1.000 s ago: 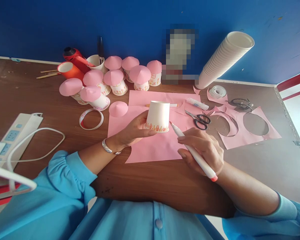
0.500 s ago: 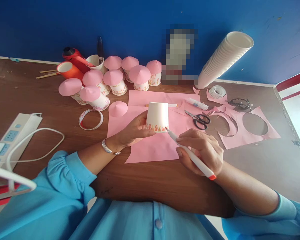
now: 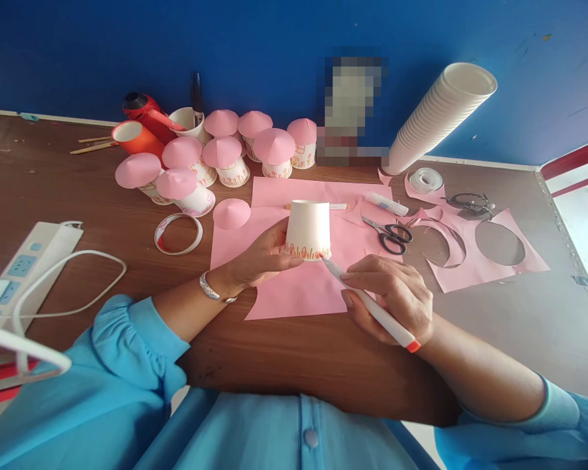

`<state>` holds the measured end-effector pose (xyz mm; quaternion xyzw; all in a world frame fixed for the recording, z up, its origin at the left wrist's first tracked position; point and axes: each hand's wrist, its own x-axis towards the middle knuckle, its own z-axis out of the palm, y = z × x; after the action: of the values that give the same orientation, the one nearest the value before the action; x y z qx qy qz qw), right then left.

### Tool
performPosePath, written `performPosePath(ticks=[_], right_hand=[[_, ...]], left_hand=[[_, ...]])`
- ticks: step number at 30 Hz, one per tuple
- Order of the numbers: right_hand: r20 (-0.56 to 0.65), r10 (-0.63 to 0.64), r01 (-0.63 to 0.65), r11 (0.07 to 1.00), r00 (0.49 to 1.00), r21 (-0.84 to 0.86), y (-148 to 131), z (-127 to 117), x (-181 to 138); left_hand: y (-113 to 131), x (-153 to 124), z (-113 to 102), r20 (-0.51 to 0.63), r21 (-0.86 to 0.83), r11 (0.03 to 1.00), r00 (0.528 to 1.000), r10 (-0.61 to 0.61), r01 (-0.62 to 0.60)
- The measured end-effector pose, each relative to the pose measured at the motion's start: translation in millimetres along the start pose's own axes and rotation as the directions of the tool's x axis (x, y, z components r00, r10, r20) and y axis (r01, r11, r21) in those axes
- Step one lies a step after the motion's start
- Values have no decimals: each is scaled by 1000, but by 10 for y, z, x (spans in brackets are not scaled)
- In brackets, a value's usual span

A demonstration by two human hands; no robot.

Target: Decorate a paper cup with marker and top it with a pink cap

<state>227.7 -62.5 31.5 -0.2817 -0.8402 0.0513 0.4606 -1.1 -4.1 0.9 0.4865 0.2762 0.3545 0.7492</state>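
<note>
Over the pink paper my left hand gripped the upturned cup while my right hand, clasping the marker, drew along its rim, needing a slight turn next.

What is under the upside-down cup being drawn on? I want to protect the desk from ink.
A pink paper sheet lies on the table beneath the cup, which the left hand holds. The cup hides the sheet directly behind it.

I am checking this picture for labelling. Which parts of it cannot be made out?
Head view only:
- Object at the wall: pixelated.
- Paper cup: far side hidden; left hand covers its rim.
- Marker: middle hidden by right hand.
- Power strip: cut off by a white object.
</note>
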Motion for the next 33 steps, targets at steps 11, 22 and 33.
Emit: performPosePath(ticks=[11,22,33], right_hand=[[11,7,-7,1000,1000,0,-6,18,-15],[21,16,-15,1000,1000,-19,1,23,-15],[-13,-2,2,999,1000,-44,22,28,-12]], left_hand=[[-65,30,-54,51,33,999,998,36,-37],[-22,21,-20,51,66,997,998,35,-38],[-45,25,-33,60,55,997,997,43,-46]])
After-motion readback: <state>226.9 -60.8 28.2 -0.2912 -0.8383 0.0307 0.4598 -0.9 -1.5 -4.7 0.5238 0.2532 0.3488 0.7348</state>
